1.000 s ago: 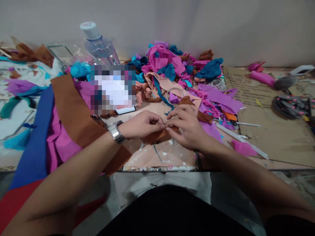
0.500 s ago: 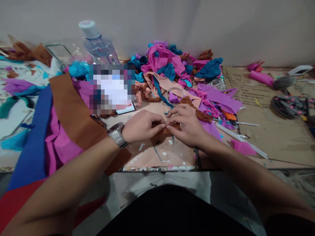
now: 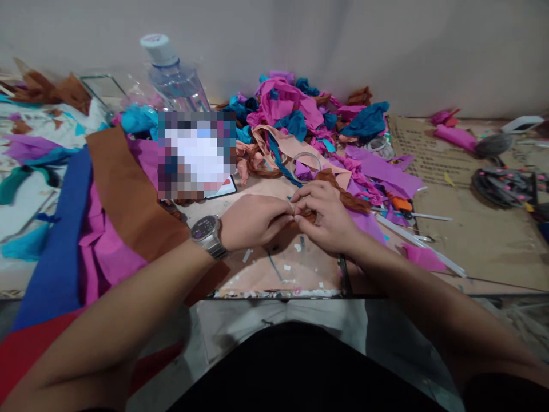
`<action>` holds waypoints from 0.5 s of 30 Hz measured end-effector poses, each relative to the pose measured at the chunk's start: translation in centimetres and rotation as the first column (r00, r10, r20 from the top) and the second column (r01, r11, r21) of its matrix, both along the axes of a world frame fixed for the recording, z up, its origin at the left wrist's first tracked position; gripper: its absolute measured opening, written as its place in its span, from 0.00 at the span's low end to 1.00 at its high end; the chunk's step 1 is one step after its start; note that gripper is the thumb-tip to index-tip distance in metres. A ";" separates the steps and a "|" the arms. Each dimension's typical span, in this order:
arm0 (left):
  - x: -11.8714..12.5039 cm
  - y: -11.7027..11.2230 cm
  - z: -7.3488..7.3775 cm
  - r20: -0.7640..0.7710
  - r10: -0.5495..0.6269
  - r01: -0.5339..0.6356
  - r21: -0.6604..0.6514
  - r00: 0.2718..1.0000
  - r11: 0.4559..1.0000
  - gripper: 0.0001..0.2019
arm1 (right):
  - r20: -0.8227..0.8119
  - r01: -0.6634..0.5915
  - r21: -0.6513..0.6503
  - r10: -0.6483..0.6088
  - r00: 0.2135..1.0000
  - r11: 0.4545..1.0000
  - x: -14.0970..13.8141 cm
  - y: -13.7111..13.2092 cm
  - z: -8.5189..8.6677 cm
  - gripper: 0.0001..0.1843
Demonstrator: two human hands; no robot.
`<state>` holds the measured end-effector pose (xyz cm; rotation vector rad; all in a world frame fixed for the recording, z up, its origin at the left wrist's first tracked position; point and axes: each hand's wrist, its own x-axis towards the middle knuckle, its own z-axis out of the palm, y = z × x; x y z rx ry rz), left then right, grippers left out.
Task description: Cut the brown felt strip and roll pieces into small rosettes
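Observation:
At the middle of the work surface, the fingertips of my two hands meet over a crumpled brown strip, cloth or crepe paper point(image 3: 355, 201). My left hand point(image 3: 253, 222), with a watch point(image 3: 206, 233) on its wrist, is closed in a pinch; its fingers hide most of what they grip. Thumb and fingers of my right hand point(image 3: 323, 220) are pinched round the strip, which shows under the palm and trails out behind the hand to the right. Just beyond my fingers lie a clear ring point(image 3: 305, 166) and a twisted teal strip point(image 3: 281, 163).
Crumpled pink, teal and purple scraps point(image 3: 291, 106) heap against the wall. Behind my left hand are a partly blurred phone point(image 3: 221, 190) and a water bottle point(image 3: 178, 83). Wide brown point(image 3: 128, 183) and blue strips point(image 3: 55, 240) lie left; white sticks point(image 3: 429, 249) and cardboard point(image 3: 480, 240) lie right.
My left wrist has rolled so the watch face now shows, and its fingers have drawn closer together at the pinch. My right hand has shifted only slightly.

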<state>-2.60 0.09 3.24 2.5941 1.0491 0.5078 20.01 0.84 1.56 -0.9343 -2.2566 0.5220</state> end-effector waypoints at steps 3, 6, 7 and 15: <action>-0.1 0.1 0.4 0.092 0.000 0.007 -0.082 0.996 0.997 0.12 | -0.017 0.021 0.019 -0.021 1.000 1.000 0.1 0.0 -0.1 0.02; -0.1 0.2 0.6 0.132 0.009 0.005 -0.109 0.991 0.994 0.10 | -0.034 0.026 0.031 -0.025 0.999 0.999 0.2 0.0 -0.1 0.02; -0.1 0.2 0.6 0.135 0.008 0.007 -0.111 0.991 0.994 0.10 | -0.037 0.026 0.032 -0.025 0.999 0.999 0.2 0.0 -0.1 0.02; 0.1 0.0 -0.1 0.068 -0.024 0.026 -0.020 0.997 0.999 0.10 | -0.009 0.014 -0.002 -0.014 1.000 1.000 -0.1 -0.2 0.0 0.05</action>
